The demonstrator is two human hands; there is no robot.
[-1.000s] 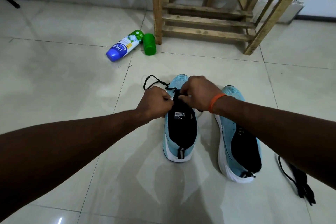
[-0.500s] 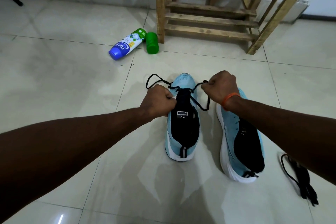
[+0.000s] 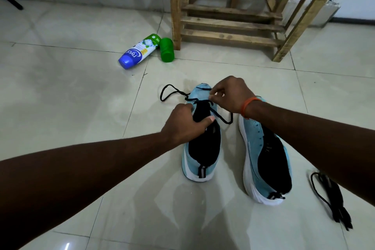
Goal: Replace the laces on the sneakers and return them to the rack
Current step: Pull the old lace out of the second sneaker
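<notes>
Both hands are mid-lacing: the left hand [image 3: 185, 123] grips the sneaker [image 3: 203, 154] under its palm, the right hand [image 3: 231, 95] pinches the black lace [image 3: 172, 92] just beyond, which probably needs threading through the next eyelet.

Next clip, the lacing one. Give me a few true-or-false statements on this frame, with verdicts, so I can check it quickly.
1. The right hand pinches the black lace at the toe end of the sneaker being laced. True.
2. Both sneakers sit on the wooden rack. False: the sneaker being laced and the other sneaker stand on the tiled floor in front of the wooden rack.
3. The bottle stands upright. False: the bottle lies on its side, with a green cap beside it.
4. A bundle of black laces lies on the floor beyond the other sneaker. True.
5. The left hand lies flat on the floor. False: the left hand grips the sneaker being laced.
</notes>
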